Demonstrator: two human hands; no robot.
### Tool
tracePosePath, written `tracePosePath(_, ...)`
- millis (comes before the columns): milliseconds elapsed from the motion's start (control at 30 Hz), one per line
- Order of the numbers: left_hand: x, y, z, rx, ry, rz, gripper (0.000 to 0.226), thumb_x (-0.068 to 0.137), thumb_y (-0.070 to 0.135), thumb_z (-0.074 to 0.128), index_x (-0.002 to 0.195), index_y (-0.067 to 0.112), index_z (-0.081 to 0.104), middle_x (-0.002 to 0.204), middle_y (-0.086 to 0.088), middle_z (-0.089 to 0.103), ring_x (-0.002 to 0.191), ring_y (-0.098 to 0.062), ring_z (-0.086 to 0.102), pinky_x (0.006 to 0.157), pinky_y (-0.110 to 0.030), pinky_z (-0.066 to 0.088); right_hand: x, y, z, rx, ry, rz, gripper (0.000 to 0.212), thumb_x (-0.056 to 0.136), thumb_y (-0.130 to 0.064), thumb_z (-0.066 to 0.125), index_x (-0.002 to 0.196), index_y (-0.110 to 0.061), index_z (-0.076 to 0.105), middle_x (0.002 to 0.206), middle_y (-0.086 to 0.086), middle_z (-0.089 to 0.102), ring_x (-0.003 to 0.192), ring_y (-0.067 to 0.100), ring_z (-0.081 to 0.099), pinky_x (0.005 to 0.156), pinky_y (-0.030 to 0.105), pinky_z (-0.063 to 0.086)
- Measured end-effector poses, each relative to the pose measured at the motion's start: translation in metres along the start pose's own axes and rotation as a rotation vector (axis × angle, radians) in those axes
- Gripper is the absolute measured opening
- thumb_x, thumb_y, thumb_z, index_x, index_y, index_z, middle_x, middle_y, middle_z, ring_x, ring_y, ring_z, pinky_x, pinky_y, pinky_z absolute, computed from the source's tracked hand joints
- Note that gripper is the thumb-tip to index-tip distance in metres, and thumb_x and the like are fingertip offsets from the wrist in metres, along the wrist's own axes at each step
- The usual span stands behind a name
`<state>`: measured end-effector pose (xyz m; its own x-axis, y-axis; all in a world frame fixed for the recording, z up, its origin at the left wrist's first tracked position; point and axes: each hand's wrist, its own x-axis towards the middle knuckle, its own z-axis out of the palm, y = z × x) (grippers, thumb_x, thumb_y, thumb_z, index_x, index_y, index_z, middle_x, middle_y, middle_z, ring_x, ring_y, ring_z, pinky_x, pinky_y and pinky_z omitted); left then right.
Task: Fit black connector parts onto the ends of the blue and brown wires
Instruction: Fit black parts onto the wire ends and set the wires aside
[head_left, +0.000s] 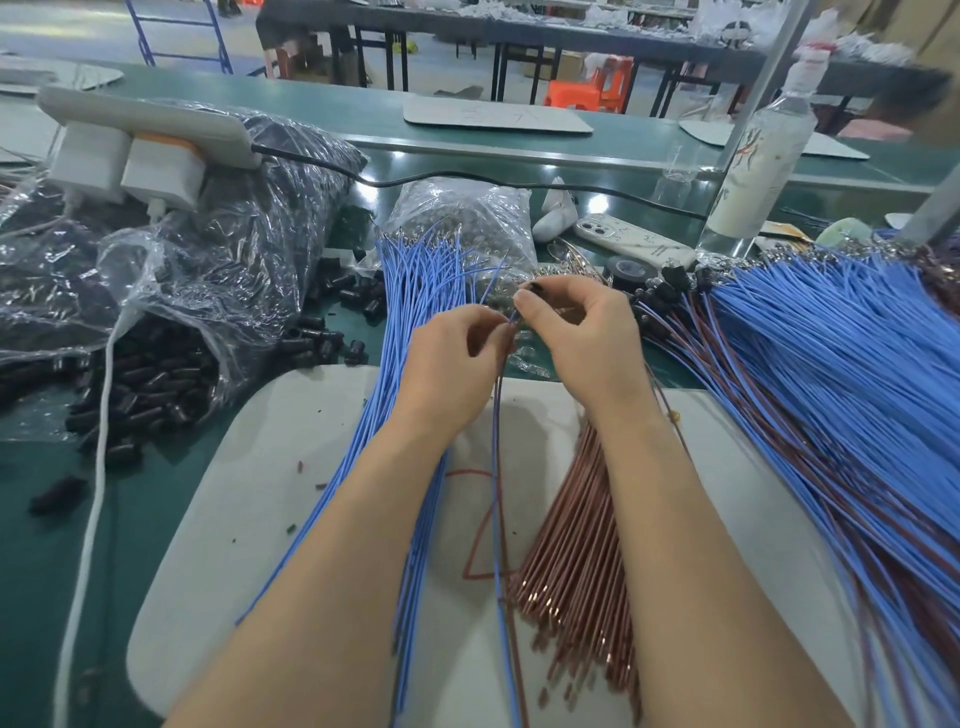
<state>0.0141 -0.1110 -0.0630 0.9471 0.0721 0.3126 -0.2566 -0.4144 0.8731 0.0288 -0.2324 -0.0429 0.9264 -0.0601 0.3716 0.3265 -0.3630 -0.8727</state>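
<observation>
Above the white mat (270, 467) at the middle of the green table (47, 545), the left hand (452, 358) and the right hand (582, 332) meet fingertip to fingertip, both curled in a narrow pinch on the far end of a wire pair (496, 519), one blue and one brown, which runs from the fingers back toward the person. Whether a black part already sits between the fingers I cannot tell; the dark spots there may be only nails. The black connector parts (145, 384) lie well to the left, spilling from a clear plastic bag (171, 270) onto the table. The main risk is at the tips: if the two ends are not level, one could go into a connector short of the other, or bend and catch on the rim. A loose pinch could let the thin wires slide back through the fingers as they are pushed. The bundle of blue wires (415, 291) lies just beside the left hand and the bundle of copper-brown wires (576, 545) passes under the right wrist, so a stray strand could be caught up with the pair, or a forearm could scatter the stacks. The finished pile (831, 395) on the right lies close enough that unfitted wires could mix into it.
</observation>
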Motion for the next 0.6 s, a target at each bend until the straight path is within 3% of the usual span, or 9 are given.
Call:
tracePosePath(100, -0.0009, 0.0003, -0.0002, 0.033, -0.024, -0.004, 0.015, 0.093, 0.013, 0.057, 0.082, 0.018, 0.065, 0.072, 0.007, 0.068, 0.077, -0.013, 0.067, 0.076, -0.028, 0.052, -0.0006, -0.0015, 0.0000, 0.037, -0.010, 0.020, 0.011, 0.085, -0.018, 0.070, 0.080, -0.027, 0.065, 0.073, -0.009, 0.065, 0.065, 0.002, 0.057, 0.068, 0.021, 0.050)
tracePosePath(267, -0.0025, 0.0013, -0.0010, 0.065, 0.014, 0.019, 0.013, 0.093, 0.012, 0.055, 0.085, 0.014, 0.065, 0.073, 0.004, 0.069, 0.075, -0.012, 0.067, 0.077, -0.031, 0.053, -0.0024, -0.0043, 0.0016, 0.040, -0.052, 0.029, 0.006, 0.086, -0.019, 0.069, 0.081, -0.017, 0.068, 0.079, 0.013, 0.069, 0.068, 0.011, 0.056, 0.070, 0.033, 0.051)
tracePosePath(400, -0.0039, 0.0034, -0.0016, 0.076, 0.024, 0.044, 0.014, 0.093, 0.012, 0.055, 0.086, 0.012, 0.066, 0.074, 0.002, 0.069, 0.074, -0.014, 0.067, 0.075, -0.032, 0.054, -0.0019, -0.0027, 0.0019, 0.000, -0.072, 0.027, 0.008, 0.086, -0.020, 0.070, 0.084, -0.012, 0.070, 0.077, 0.010, 0.070, 0.068, 0.011, 0.056, 0.072, 0.034, 0.051)
tracePosePath(500, -0.0032, 0.0039, -0.0016, 0.059, 0.050, 0.023, 0.015, 0.094, 0.014, 0.054, 0.085, 0.014, 0.067, 0.070, 0.010, 0.067, 0.071, -0.009, 0.065, 0.071, -0.024, 0.051, -0.0020, -0.0008, 0.0042, -0.024, -0.098, 0.024, 0.014, 0.086, -0.021, 0.070, 0.083, -0.007, 0.071, 0.074, 0.010, 0.069, 0.066, 0.012, 0.055, 0.071, 0.035, 0.050)
tracePosePath(600, -0.0024, 0.0043, -0.0006, 0.019, 0.013, -0.023, 0.016, 0.095, 0.014, 0.053, 0.086, 0.014, 0.066, 0.072, 0.007, 0.068, 0.074, -0.011, 0.066, 0.075, -0.027, 0.052, -0.0025, 0.0002, 0.0049, -0.025, -0.081, 0.027, 0.015, 0.086, -0.022, 0.070, 0.080, -0.008, 0.071, 0.068, 0.001, 0.065, 0.063, 0.009, 0.053, 0.068, 0.031, 0.049)
